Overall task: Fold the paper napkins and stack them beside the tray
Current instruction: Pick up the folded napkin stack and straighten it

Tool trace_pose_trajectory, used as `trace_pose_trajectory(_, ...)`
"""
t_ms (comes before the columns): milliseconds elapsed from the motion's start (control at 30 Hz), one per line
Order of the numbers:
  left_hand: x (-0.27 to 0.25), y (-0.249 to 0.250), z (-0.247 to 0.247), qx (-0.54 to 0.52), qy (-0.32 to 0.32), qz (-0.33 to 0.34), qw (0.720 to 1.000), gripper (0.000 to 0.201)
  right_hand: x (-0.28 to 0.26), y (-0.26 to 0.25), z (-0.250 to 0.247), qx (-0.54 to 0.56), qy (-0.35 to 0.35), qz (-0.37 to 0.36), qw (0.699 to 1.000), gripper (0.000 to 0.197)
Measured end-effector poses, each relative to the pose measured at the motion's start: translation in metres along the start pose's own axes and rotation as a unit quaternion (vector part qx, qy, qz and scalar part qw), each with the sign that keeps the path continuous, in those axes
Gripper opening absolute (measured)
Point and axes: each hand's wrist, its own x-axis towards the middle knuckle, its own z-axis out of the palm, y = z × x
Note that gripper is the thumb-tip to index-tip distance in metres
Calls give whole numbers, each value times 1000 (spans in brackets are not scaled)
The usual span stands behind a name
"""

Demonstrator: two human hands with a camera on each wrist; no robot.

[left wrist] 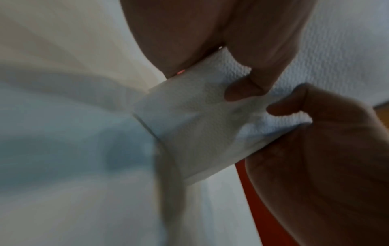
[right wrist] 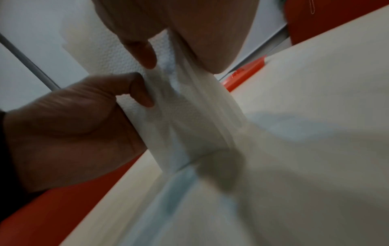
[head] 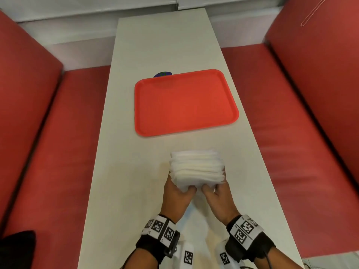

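Observation:
A thick stack of white paper napkins (head: 197,167) is held over the near middle of the pale table (head: 136,191), just in front of the red tray (head: 184,101). My left hand (head: 181,188) grips its near left side and my right hand (head: 210,188) grips its near right side. In the left wrist view my left hand (left wrist: 238,83) has its thumb pressed on the embossed napkins (left wrist: 200,124), and the right hand (left wrist: 294,108) pinches beside it. The right wrist view shows my right hand (right wrist: 151,56), my left hand (right wrist: 141,96) and the napkins (right wrist: 179,116) tipped up on edge.
Red bench seats (head: 291,133) run along both long sides of the narrow table. A small blue object (head: 162,74) peeks out behind the tray. White tagged strips (head: 188,257) lie at the near table edge. A black object (head: 17,247) sits on the left bench.

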Motion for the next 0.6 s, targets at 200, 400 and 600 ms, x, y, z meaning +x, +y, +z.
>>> trace_pose_trajectory(200,3,0,2,3,-6,16,1000,52,5,-1,0,12,14,27,999,47)
trace_pose_trajectory(400,11,27,-11,99,-15,12,995,28,30,-26,-10,-59,36,85,994,48)
trace_pose_trajectory(600,1,54,-14,118,9,38,992,33,10,-63,-1,-94,-4,17,995,27)
